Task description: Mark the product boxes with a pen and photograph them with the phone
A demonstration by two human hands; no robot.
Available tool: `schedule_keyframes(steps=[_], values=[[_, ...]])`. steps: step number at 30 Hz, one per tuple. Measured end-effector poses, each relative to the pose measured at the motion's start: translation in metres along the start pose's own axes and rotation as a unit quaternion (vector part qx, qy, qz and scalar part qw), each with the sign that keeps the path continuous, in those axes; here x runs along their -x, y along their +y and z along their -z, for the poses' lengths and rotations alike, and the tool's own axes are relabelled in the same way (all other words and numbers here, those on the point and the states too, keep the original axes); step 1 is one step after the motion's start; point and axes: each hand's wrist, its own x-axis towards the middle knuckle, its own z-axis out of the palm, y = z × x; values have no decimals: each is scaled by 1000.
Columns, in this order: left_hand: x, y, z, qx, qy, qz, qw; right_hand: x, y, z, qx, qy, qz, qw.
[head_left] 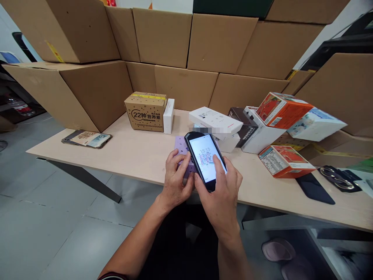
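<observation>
A black handheld phone is tilted up before me, its lit screen reading 15:15. My right hand grips its lower end, thumb at the lower left edge and index finger over the screen. Behind and left of the phone is a purple dotted box, mostly covered. My left hand is curled at this box, with index finger and thumb close to the phone's left edge; the exact contact is partly hidden. A white flat box lies on other boxes just behind the phone.
On the table stand a brown carton and a slim white box. Orange boxes and a dark flat pouch lie right. At left, a phone with banknotes lies flat. Cardboard walls close the back.
</observation>
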Motion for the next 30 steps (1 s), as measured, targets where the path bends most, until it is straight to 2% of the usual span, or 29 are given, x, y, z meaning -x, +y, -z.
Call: schedule_keyframes(steps=[14,22,27,30], values=[[8,-6,-6,3,23,16,1000,1,-1,2,-22,-7,-1,1000],[9,-8,-9,-2,37,4,999,1,0,1,-37,-9,-13,999],[10,-8,-8,1,31,7,999,3,3,1,-59,11,-15,998],[9,-8,-6,4,27,0,1000,6,10,10,-69,38,-19,997]])
